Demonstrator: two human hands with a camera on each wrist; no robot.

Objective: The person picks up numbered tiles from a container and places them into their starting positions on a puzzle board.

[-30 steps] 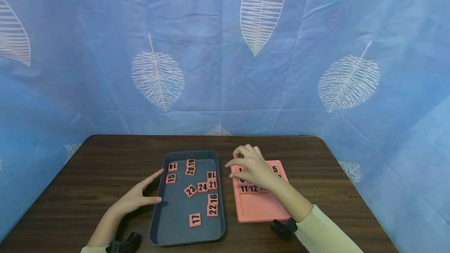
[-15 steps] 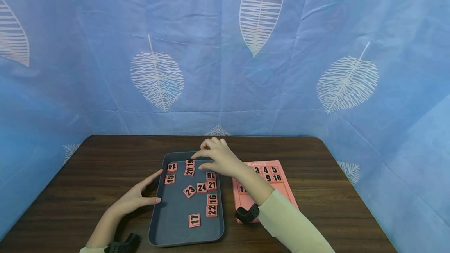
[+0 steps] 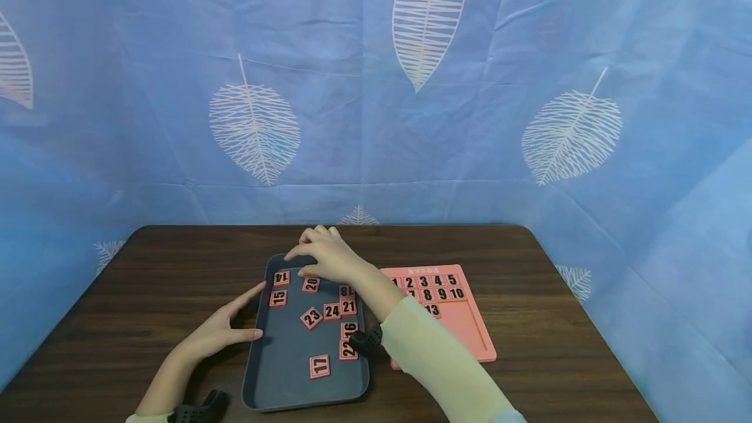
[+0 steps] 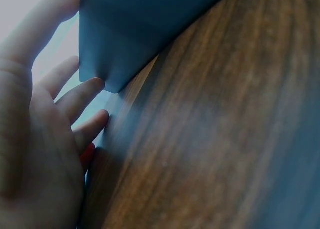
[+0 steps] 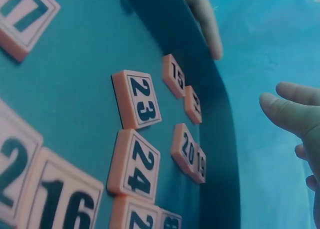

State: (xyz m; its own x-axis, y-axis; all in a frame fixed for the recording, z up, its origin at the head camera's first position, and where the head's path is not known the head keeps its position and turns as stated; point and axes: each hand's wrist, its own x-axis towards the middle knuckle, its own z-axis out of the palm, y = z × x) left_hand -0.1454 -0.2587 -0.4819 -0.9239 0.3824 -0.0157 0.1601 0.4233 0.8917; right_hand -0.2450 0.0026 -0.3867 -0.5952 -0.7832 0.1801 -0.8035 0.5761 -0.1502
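Note:
In the head view, my left hand [image 3: 214,331] has thumb and index finger spread along the left wall of a dark blue-grey tray [image 3: 279,380]. Its fingers reach the tray wall [image 4: 135,34] in the left wrist view. My right hand [image 3: 330,258] hovers over the tray's far end, nothing between thumb and fingers, hiding tile 19 from the head camera. Nearest to it are pink number tiles: tile 14 [image 3: 282,278], tile 20 [image 3: 311,284] and, in the right wrist view, tile 19 [image 5: 201,166]. Tile 15 [image 3: 278,297] lies just below 14.
More tiles lie in the tray, among them tile 23 [image 3: 311,318], tile 24 [image 3: 331,311] and tile 17 [image 3: 320,366]. To the right is a pink board [image 3: 467,331] with rows of numbered tiles, partly covered by my right arm. A blue leaf-patterned cloth [image 3: 329,83] hangs behind the table.
My right hand has moved left, from over the pink board to the tray's far end, uncovering tiles on the board. My left hand stays at the tray's wall. The head view has shifted slightly.

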